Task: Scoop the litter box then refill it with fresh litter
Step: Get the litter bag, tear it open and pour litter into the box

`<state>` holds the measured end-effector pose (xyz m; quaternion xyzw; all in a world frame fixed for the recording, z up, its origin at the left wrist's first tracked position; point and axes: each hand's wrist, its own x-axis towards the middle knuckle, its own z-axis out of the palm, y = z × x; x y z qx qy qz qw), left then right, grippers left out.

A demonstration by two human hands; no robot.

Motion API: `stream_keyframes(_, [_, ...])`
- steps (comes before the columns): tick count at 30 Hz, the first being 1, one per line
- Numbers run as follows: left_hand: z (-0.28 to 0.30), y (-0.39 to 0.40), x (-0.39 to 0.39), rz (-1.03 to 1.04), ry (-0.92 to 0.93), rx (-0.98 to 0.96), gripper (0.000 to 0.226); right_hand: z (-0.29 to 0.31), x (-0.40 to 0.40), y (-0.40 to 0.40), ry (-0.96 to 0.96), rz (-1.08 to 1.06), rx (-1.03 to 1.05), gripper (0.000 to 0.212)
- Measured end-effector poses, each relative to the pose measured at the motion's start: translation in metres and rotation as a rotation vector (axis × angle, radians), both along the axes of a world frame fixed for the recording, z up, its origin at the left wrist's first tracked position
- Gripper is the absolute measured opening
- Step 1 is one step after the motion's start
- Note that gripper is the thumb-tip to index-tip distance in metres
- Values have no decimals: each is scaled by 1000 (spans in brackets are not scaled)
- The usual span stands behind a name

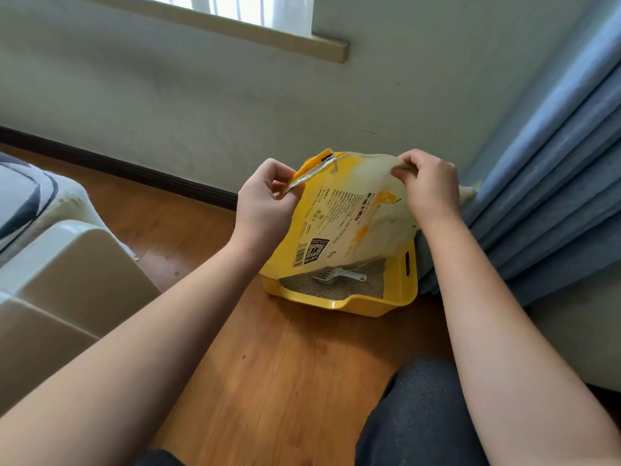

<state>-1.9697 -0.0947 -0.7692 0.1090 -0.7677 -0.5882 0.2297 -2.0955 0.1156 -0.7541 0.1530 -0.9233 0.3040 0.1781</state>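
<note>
— Both hands are pinching the top edge of the litter bag (339,213): the left hand (265,203) is gripping the yellow corner between thumb and curled fingers, and the right hand (428,186) is nipping the pale, translucent side. Most fingertips are tucking behind the film, so their exact hold is hard to make out.

— And nearer than that?

— Two bare forearms are reaching in from the bottom corners, cut off by the frame, and a dark-clothed knee (416,418) is showing at the lower edge above the wooden floor (285,364).

— Where is the box sitting?

— The yellow litter box (400,287) is resting on the floor just below the bag, close against the wall (168,95) and touching the blue curtain (554,179). The bag is hanging in front of it and hiding its far half. Grey litter (336,289) is lying inside, with a pale scoop (339,275) resting on top.

— Anything on the left?

— A white plastic container (64,280) is only partly showing. The bag's print is too small to read.
</note>
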Motion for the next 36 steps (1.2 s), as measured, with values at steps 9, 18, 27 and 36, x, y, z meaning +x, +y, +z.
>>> stream_keyframes(9, [-12, -33, 18, -49, -80, -161, 14, -7, 0, -27, -9, 91, -6, 8])
stream_keyframes(18, [11, -56, 32, -56, -102, -400, 37, -14, 17, -63, 4, 217, 10, 8])
stream_keyframes(27, [25, -22, -6, -158, -523, -1166, 56, -11, 46, -100, -11, 354, 107, 10])
stream_keyframes(36, [10, -37, -13, -70, -544, -979, 28, -5, 42, -100, -140, 353, 151, 13])
